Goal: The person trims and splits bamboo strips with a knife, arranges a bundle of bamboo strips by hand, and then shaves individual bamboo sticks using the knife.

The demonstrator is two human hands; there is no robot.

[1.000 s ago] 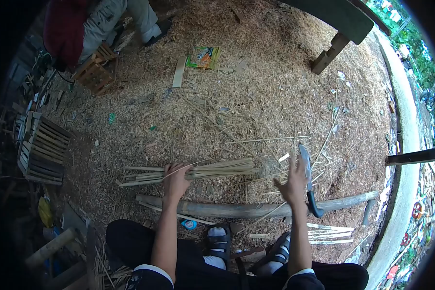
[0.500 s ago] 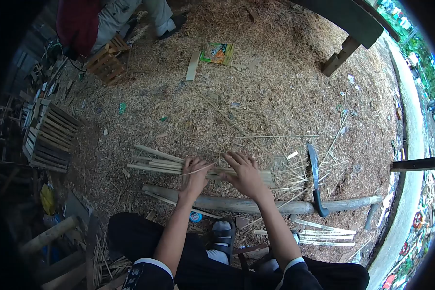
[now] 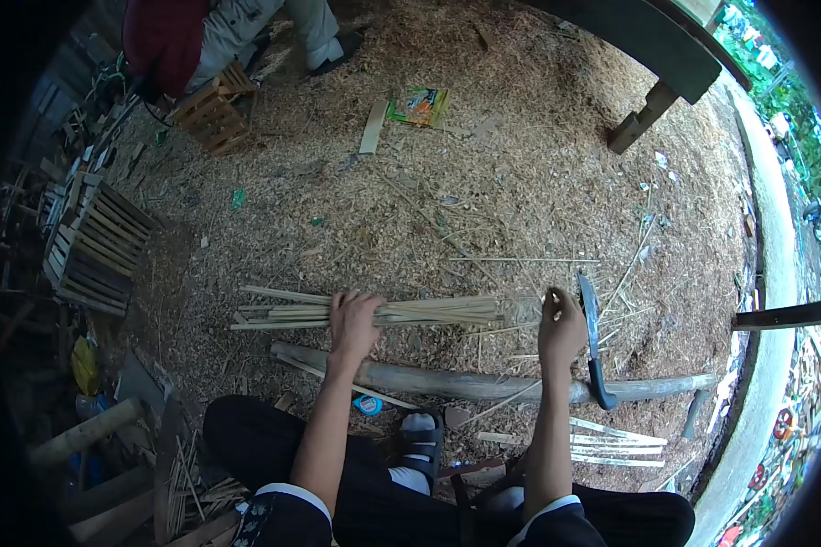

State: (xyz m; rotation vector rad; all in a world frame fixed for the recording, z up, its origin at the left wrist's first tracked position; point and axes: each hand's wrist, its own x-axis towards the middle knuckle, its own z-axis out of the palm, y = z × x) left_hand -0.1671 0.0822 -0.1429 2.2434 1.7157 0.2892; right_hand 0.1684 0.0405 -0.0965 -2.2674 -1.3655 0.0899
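Note:
My left hand [image 3: 354, 324] is wrapped over the middle of a bundle of thin bamboo strips [image 3: 438, 311], which lies across the ground in front of me. Off the bundle's right end, my right hand [image 3: 563, 326] has its fingers curled together. Whatever those fingers hold, if anything, is too small to make out. Just right of that hand rests a large knife [image 3: 590, 314] with a dark blade and black handle. Its handle lies across a long wooden pole [image 3: 465, 383] between the bundle and my feet.
More split strips [image 3: 616, 448] lie near my right knee. A blue tape measure [image 3: 367, 405] sits by my left foot. Slatted wooden crates [image 3: 109, 246] stand at left. Another person [image 3: 237, 41] is at the upper left. A bench leg [image 3: 643, 117] stands at upper right, and wood shavings cover the ground.
My right hand has left the bundle and moved right, toward the knife, its fingers now curled. My left hand stays on the strips, which have shifted slightly left and lie closer together.

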